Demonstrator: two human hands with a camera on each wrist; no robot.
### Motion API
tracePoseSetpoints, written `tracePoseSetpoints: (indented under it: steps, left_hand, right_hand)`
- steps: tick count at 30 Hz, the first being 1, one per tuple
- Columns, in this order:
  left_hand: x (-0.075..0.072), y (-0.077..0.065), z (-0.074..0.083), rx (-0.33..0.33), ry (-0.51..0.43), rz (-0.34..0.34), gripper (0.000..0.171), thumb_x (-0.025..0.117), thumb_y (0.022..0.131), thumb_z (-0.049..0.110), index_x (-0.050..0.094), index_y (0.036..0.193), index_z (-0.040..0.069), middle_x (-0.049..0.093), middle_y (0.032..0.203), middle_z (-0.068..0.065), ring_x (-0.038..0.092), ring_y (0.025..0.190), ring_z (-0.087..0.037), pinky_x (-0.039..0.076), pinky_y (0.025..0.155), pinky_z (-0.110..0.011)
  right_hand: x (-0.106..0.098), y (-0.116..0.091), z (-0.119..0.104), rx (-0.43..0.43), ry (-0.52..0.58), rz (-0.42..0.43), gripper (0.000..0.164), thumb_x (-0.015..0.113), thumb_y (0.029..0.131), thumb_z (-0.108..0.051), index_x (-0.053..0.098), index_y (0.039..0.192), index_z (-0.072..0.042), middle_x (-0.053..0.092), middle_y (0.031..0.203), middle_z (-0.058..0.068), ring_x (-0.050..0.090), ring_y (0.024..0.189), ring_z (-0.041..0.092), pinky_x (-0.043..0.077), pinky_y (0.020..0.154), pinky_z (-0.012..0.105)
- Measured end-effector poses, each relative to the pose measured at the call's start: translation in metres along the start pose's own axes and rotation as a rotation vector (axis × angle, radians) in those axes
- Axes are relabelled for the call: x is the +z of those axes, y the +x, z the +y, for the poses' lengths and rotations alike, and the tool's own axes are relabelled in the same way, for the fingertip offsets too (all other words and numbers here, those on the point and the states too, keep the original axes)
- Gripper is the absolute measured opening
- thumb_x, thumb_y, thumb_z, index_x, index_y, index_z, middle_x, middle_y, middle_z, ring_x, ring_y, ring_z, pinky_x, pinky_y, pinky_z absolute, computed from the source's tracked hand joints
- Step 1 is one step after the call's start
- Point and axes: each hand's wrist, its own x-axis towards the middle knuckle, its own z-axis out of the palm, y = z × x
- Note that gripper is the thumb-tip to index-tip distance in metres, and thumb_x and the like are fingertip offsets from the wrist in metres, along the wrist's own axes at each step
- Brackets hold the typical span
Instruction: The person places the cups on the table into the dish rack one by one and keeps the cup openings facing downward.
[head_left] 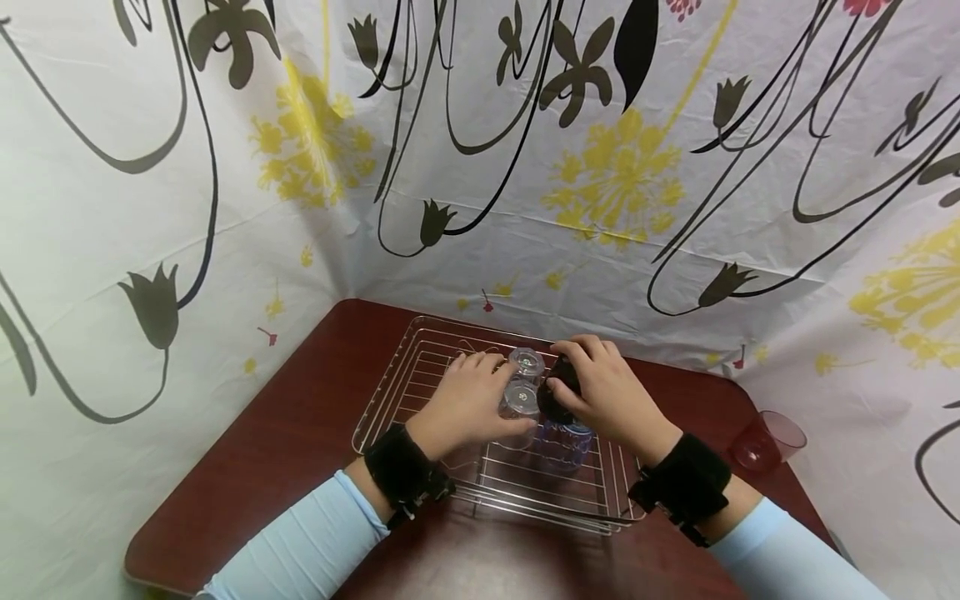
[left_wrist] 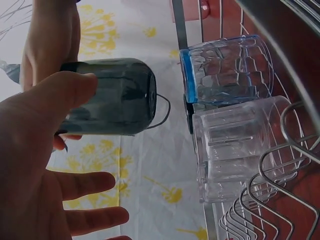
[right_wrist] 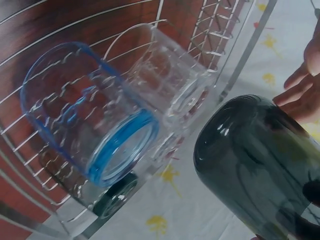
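Note:
My right hand (head_left: 611, 396) grips a dark tinted glass (head_left: 557, 392), held above the wire rack (head_left: 412, 375). Beside it, my left hand (head_left: 468, 400) has its fingers spread and holds nothing; its thumb overlaps the dark glass (left_wrist: 117, 97) in the left wrist view. Clear glasses (head_left: 521, 398) stand upside down on the rack, close to the left hand. Next to them is an upturned clear glass with a blue base (right_wrist: 122, 145), below the dark glass. Another dark glass (right_wrist: 116, 196) stands behind the blue-based one, partly hidden.
A red transparent glass (head_left: 768, 442) is at the right side of the reddish-brown table (head_left: 255, 467). Patterned white sheeting (head_left: 480, 183) rises behind the table and along both sides. The rack's raised wire rim surrounds the glasses.

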Motion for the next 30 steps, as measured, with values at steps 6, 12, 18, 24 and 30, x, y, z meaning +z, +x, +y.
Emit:
tracePoseSetpoints:
  steps: [6,12,18,24,30]
  left_hand:
    - [0.0,0.0,0.003,0.004,-0.001,-0.002,0.092,0.061,0.081,0.076,0.045,0.15,0.018,0.045,0.152,-0.008,0.04,0.143,-0.031,0.029,0.118,-0.055]
    - [0.003,0.0,0.005,0.009,0.01,0.007,0.093,0.064,0.08,0.073,0.044,0.151,0.016,0.045,0.153,-0.009,0.041,0.142,-0.031,0.03,0.117,-0.054]
    - [0.003,0.0,0.006,0.006,0.012,0.012,0.097,0.064,0.078,0.076,0.043,0.151,0.017,0.046,0.152,-0.008,0.041,0.142,-0.029,0.031,0.118,-0.053]
    - [0.004,0.0,0.004,0.027,0.003,0.032,0.096,0.067,0.075,0.075,0.046,0.149,0.017,0.052,0.145,-0.006,0.046,0.137,-0.027,0.034,0.116,-0.05]
    - [0.005,0.0,0.003,0.026,-0.023,0.023,0.099,0.068,0.074,0.075,0.044,0.151,0.018,0.054,0.143,-0.004,0.05,0.134,-0.025,0.037,0.114,-0.048]
  right_hand:
    - [-0.001,0.004,-0.011,-0.024,0.017,0.014,0.044,0.061,0.099,-0.035,0.056,0.134,-0.01,0.054,0.13,0.015,0.051,0.118,0.039,0.044,0.099,0.053]
    - [0.001,0.005,-0.019,-0.029,0.028,0.019,0.044,0.062,0.098,-0.036,0.055,0.135,-0.013,0.054,0.13,0.013,0.052,0.117,0.038,0.044,0.099,0.053]
    - [0.0,0.005,-0.028,-0.041,0.036,0.009,0.046,0.062,0.098,-0.036,0.055,0.137,-0.012,0.053,0.133,0.014,0.051,0.119,0.037,0.045,0.099,0.054]
    - [0.001,0.007,-0.035,-0.042,0.125,-0.028,0.046,0.061,0.1,-0.035,0.052,0.139,-0.013,0.049,0.137,0.014,0.047,0.125,0.038,0.042,0.102,0.055]
    - [0.004,0.008,-0.037,-0.048,0.169,-0.033,0.046,0.061,0.1,-0.034,0.05,0.139,-0.012,0.047,0.138,0.015,0.045,0.129,0.038,0.039,0.106,0.055]
